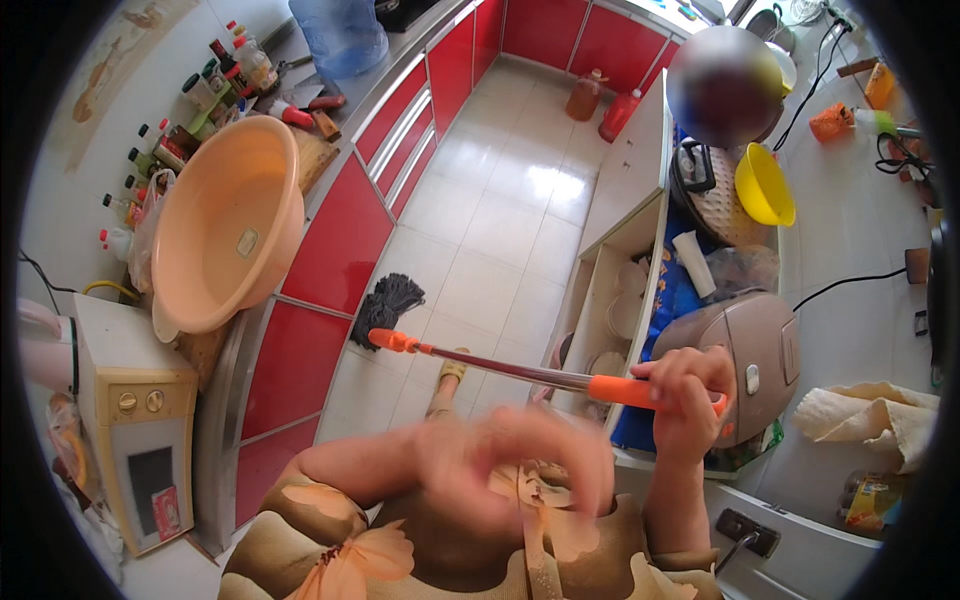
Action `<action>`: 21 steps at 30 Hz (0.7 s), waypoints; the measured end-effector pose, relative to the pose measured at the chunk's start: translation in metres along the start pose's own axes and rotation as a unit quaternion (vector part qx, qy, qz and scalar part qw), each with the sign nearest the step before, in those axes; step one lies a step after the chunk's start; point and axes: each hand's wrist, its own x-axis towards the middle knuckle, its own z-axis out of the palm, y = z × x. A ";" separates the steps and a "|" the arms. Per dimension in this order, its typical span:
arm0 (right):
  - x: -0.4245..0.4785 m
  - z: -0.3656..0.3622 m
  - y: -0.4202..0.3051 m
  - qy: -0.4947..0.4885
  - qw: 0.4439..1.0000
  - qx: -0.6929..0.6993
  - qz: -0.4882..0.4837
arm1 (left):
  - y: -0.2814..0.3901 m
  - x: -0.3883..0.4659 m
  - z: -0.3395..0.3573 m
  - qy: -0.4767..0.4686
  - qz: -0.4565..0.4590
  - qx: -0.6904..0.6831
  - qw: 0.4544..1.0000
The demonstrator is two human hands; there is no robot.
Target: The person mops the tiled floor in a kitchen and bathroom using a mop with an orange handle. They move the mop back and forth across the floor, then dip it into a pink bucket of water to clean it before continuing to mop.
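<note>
My right hand [688,394] grips the orange end of a mop handle [487,362]. The metal pole slants down and away to the left, through an orange collar, to a mop head of dark grey strands [388,306]. Those strands rest on the tiled floor against the red cabinet fronts. My left hand [525,461] hovers before my chest, blurred by motion, below the pole and apart from it. Its fingers curve away from the thumb with nothing between them. One foot in a yellowish sandal [452,369] stands near the mop.
A large peach-coloured basin [225,217] sits on the left counter by several bottles. Beyond it stands a blue water jug [339,41]. An open-fronted cabinet [600,300] with dishes lines the right side, below a rice cooker [739,360] and a yellow bowl [765,185]. Two jugs [585,97] stand on the far floor.
</note>
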 end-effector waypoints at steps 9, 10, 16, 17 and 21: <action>0.010 0.011 -0.006 -0.056 0.996 0.074 -0.010 | -0.161 -0.219 -0.126 0.370 -0.369 0.568 0.636; 0.015 0.008 -0.005 -0.058 0.995 0.079 0.009 | -0.167 -0.217 -0.125 0.387 -0.376 0.575 0.616; 0.033 0.037 0.015 -0.193 0.974 0.098 0.064 | -0.166 -0.257 -0.098 0.499 -0.321 0.568 0.571; 0.036 0.043 0.026 -0.209 0.968 0.113 0.077 | -0.165 -0.267 -0.090 0.511 -0.312 0.573 0.559; 0.033 0.053 0.090 -0.253 0.944 0.142 0.160 | -0.163 -0.316 -0.051 0.567 -0.374 0.523 0.514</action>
